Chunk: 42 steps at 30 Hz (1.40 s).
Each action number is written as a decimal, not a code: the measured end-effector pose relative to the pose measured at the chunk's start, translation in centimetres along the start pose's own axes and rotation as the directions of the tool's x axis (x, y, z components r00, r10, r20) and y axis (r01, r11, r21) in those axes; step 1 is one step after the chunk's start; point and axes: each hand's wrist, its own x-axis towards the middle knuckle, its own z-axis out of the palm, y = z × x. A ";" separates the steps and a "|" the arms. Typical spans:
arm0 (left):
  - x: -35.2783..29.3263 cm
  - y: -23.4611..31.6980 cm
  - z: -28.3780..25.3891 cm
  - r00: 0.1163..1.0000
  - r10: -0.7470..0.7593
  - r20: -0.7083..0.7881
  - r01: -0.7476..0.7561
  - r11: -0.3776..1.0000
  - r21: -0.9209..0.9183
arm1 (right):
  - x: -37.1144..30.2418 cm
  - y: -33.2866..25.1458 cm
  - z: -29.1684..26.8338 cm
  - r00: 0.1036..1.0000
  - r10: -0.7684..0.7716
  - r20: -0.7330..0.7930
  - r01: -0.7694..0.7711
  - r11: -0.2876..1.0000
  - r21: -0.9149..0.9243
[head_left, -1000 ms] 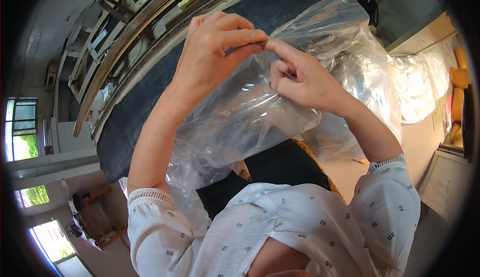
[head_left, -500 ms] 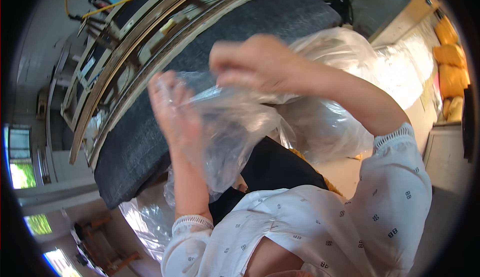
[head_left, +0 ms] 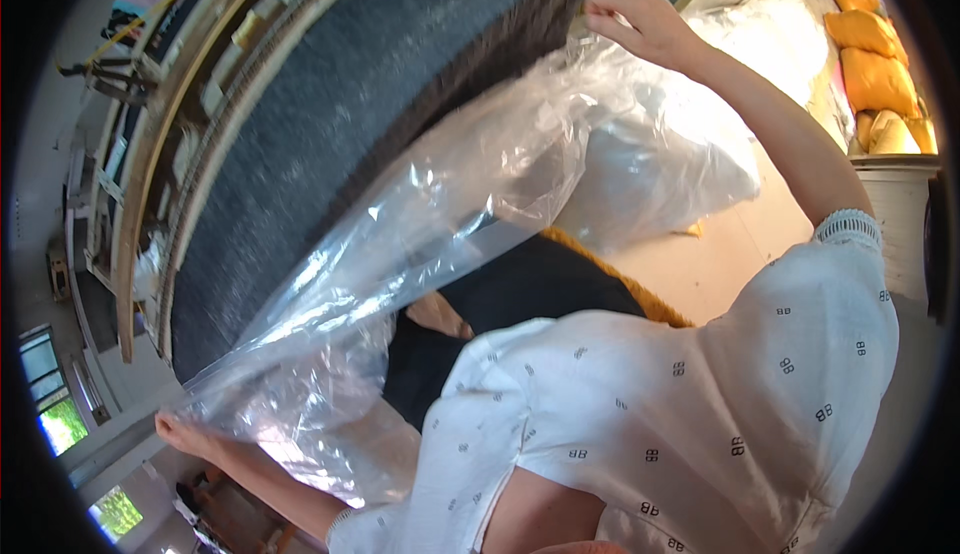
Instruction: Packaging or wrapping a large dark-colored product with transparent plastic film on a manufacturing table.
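Observation:
A clear plastic bag (head_left: 440, 194) is stretched in a long slant between my two hands, its surface creased and shiny. Far out at the lower left, my left hand (head_left: 185, 434) is closed on one end of it. My right hand (head_left: 640, 24), up at the top right, pinches the opposite end with the arm reached out. Beyond the plastic lies a dark grey padded surface (head_left: 300, 144), partly covered by the bag's upper edge. Loose folds of plastic hang down over my lap.
Along the far left side runs a curved wooden rail (head_left: 140, 144) of a machine frame. More bulky clear plastic (head_left: 660, 174) sits to the right, above a pale floor (head_left: 730, 224). Several orange bundles (head_left: 875, 79) are stacked at the far right.
My hands have moved from close together to wide apart, left hand down to the left, right hand up to the right. The bunched plastic is now drawn out between them.

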 end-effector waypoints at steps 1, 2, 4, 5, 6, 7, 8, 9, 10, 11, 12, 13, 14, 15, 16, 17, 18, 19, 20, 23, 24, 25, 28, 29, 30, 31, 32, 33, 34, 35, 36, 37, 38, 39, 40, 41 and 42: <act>0.0 -0.7 -0.3 1.000 -0.006 0.006 0.006 0.999 0.034 | 0.5 -3.0 0.4 0.999 -0.044 0.029 0.038 0.981 0.188; 0.8 -1.9 1.5 0.999 -0.045 0.006 0.045 0.999 0.028 | -0.4 -4.5 3.1 0.981 -0.189 0.038 0.167 0.933 0.318; 2.5 -6.6 2.1 0.995 -0.092 -0.030 0.093 0.996 0.006 | -3.3 -7.9 8.5 0.922 -0.336 0.194 0.237 0.883 0.404; 3.4 -9.5 2.0 0.990 -0.132 0.043 0.133 0.991 -0.026 | -4.6 -8.7 10.9 0.874 -0.309 0.375 0.169 0.917 0.362; 3.4 -11.6 2.5 0.976 -0.175 0.132 0.184 0.981 -0.064 | -5.7 -8.0 12.6 0.778 -0.235 0.582 0.117 0.965 0.233; 3.1 -11.9 2.9 0.974 -0.181 0.139 0.191 0.979 -0.064 | -7.6 -6.5 14.5 0.650 -0.133 0.748 0.088 0.991 0.100; 2.7 -11.7 3.6 0.985 -0.133 0.109 0.138 0.990 -0.037 | -10.2 -3.0 16.9 0.553 -0.034 0.832 0.183 0.980 -0.082; 2.2 -12.2 4.5 0.992 -0.089 0.088 0.091 0.996 -0.011 | -13.4 0.7 17.9 0.514 0.065 0.855 0.277 0.931 -0.237; 2.7 -13.1 3.7 0.991 -0.094 0.095 0.095 0.995 -0.003 | -15.0 3.5 17.2 0.427 0.130 0.895 0.350 0.889 -0.296; 4.4 -14.2 1.8 0.989 -0.125 0.074 0.126 0.992 -0.006 | -15.0 4.3 15.0 0.502 0.273 0.821 0.251 0.862 -0.440; 5.7 -15.6 1.1 0.985 -0.163 0.064 0.165 0.986 -0.019 | -15.5 6.4 13.6 0.599 0.393 0.698 0.083 0.837 -0.541; 6.2 -16.7 1.2 0.983 -0.165 0.079 0.167 0.986 -0.014 | -16.1 9.2 12.7 0.742 0.400 0.538 -0.041 0.828 -0.560; 6.3 -17.9 0.7 0.990 -0.127 0.062 0.119 0.987 0.111 | -14.1 7.4 9.7 0.804 0.421 0.421 -0.195 0.854 -0.482; 6.8 -19.1 0.3 0.995 -0.084 0.054 0.069 0.971 0.229 | -13.1 7.0 7.9 0.858 0.359 0.368 -0.205 0.895 -0.397; 7.6 -20.3 -0.2 1.000 -0.007 0.027 0.001 0.977 0.214 | -11.0 4.9 6.6 0.816 0.345 0.464 -0.251 0.934 -0.254; 7.6 -20.0 0.9 0.999 -0.007 0.043 -0.003 0.977 0.211 | -11.1 3.5 7.4 0.863 0.221 0.454 -0.236 0.972 -0.025; 7.2 -19.5 2.0 0.997 0.049 0.052 -0.061 0.962 0.267 | -11.4 1.9 8.3 0.907 0.100 0.410 -0.196 0.960 0.201; 7.0 -19.1 2.4 0.993 0.103 0.055 -0.115 0.939 0.325 | -11.6 -0.2 10.1 0.907 0.004 0.422 -0.150 0.938 0.313; 7.1 -18.7 2.3 0.993 0.107 0.052 -0.118 0.938 0.327 | -11.9 -2.7 11.9 0.887 0.007 0.462 -0.192 0.916 0.353; 6.8 -18.7 2.6 0.996 0.068 0.055 -0.083 0.933 0.351 | -13.8 -5.4 18.9 0.753 0.234 0.615 -0.283 0.959 -0.019; 6.5 -18.3 2.8 0.992 -0.087 0.091 0.066 0.975 0.213 | -14.4 -5.1 20.7 0.702 0.322 0.636 -0.311 0.941 -0.133; 6.0 -18.0 2.9 0.961 -0.234 0.150 0.224 0.971 0.078 | -15.3 -3.4 22.6 0.703 0.331 0.629 -0.308 0.940 -0.150; 6.1 -18.4 1.9 0.962 -0.237 0.134 0.224 0.968 0.110 | -17.0 2.4 23.2 0.674 0.683 0.281 -0.587 0.727 -0.358; 6.6 -19.2 1.5 0.980 -0.165 0.111 0.143 0.973 0.183 | -16.3 4.1 20.3 0.682 0.724 0.107 -0.655 0.669 -0.352; 7.8 -21.0 0.6 0.989 -0.118 0.090 0.100 0.978 0.185 | -15.6 6.8 18.0 0.732 0.667 -0.143 -0.672 0.670 -0.315; 8.5 -22.1 0.9 0.989 -0.125 0.085 0.108 0.979 0.173 | -14.3 9.9 14.6 0.769 0.584 -0.258 -0.634 0.651 -0.417; 8.9 -22.7 1.1 0.998 -0.014 0.063 -0.004 0.962 0.273 | -11.4 10.1 10.2 0.650 0.690 -0.319 -0.755 0.537 -0.377; 9.3 -23.6 1.3 0.995 0.091 0.046 -0.101 0.924 0.368 | -8.9 10.8 5.7 0.637 0.669 -0.383 -0.771 0.556 -0.310; 10.5 -24.8 0.7 0.997 0.082 0.016 -0.082 0.930 0.357 | -6.2 11.8 2.2 0.650 0.583 -0.487 -0.748 0.603 -0.278; 12.0 -26.1 -0.2 0.990 0.138 0.023 -0.135 0.901 0.413 | -3.4 13.2 -0.8 0.647 0.490 -0.584 -0.716 0.653 -0.245; 12.6 -27.1 0.3 0.981 0.187 0.042 -0.186 0.871 0.456 | -0.6 15.7 -4.4 0.645 0.496 -0.582 -0.662 0.742 -0.101; 12.4 -27.9 1.5 0.985 0.172 0.019 -0.163 0.884 0.439 | 2.1 17.2 -7.7 0.650 0.497 -0.575 -0.585 0.810 0.038; 12.3 -28.2 1.0 0.990 0.142 -0.004 -0.123 0.874 0.471 | 5.7 14.8 -9.1 0.664 0.468 -0.583 -0.557 0.830 0.032; 12.1 -28.3 0.1 0.993 0.112 -0.030 -0.082 0.862 0.501 | 9.8 10.2 -9.9 0.565 0.428 -0.705 -0.382 0.893 0.236; 11.7 -28.5 -0.4 0.993 0.102 -0.063 -0.058 0.867 0.494 | 12.5 7.5 -10.7 0.433 0.420 -0.798 -0.156 0.906 0.393; 11.5 -28.8 1.2 0.992 0.108 -0.069 -0.060 0.867 0.494 | 12.9 8.9 -12.1 0.489 0.317 -0.813 -0.314 0.933 0.175; 11.3 -28.9 1.8 0.990 0.117 -0.077 -0.062 0.858 0.509 | 13.7 10.8 -11.8 0.560 0.234 -0.795 -0.443 0.895 -0.048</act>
